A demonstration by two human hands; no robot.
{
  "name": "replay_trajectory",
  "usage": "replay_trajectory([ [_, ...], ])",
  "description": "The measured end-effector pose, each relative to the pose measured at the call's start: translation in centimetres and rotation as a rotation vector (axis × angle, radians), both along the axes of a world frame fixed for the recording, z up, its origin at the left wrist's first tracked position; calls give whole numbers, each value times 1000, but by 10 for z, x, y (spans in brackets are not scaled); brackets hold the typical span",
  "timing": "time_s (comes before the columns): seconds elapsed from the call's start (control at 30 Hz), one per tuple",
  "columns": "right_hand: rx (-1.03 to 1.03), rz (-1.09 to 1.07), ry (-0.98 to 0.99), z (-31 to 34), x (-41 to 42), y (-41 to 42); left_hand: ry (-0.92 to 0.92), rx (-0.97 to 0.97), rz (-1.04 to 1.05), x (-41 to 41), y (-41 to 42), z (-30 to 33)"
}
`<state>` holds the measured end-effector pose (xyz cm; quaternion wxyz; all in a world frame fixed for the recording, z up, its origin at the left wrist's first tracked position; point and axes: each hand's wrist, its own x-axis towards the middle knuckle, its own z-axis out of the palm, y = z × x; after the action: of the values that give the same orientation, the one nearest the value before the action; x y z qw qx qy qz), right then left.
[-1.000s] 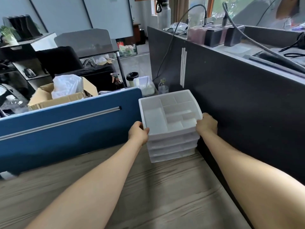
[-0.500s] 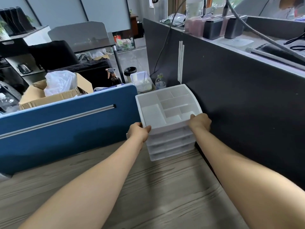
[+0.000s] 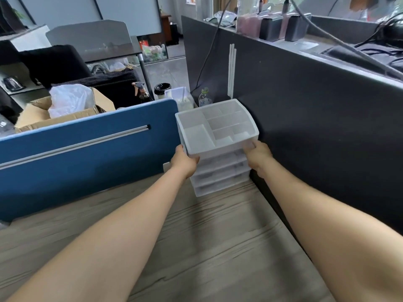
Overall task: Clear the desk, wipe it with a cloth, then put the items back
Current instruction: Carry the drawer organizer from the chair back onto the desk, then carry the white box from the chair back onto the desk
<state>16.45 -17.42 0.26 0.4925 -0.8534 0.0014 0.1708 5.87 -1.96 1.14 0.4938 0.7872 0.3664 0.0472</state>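
Looks like an office: wood-grain desk (image 3: 207,247) fenced by a blue divider (image 3: 87,153) and a dark partition (image 3: 316,118), black chair (image 3: 54,64) behind, cables (image 3: 340,42) overhead.

Just one view, worn on the head: the wooden desk (image 3: 218,247) is looked down on from close up, facing its far corner, both forearms stretched out forward from the bottom edge.
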Motion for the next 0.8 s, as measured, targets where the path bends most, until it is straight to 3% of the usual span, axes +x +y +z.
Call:
replay_trajectory([
  [0.1, 17, 10, -85, 9, -30, -17, -34, 109, -51, -24, -15, 11],
  [0.33, -12, -94, -147, 17, -136, -78, -126, 160, -274, -85, -77, 17],
  [0.5, -81, -246, -113, -11, -241, -144, -172, 113, -489, -150, -146, -14],
  [0.8, -134, -520, 4, -79, -356, -264, -73, 35, -836, -223, -280, -89],
])
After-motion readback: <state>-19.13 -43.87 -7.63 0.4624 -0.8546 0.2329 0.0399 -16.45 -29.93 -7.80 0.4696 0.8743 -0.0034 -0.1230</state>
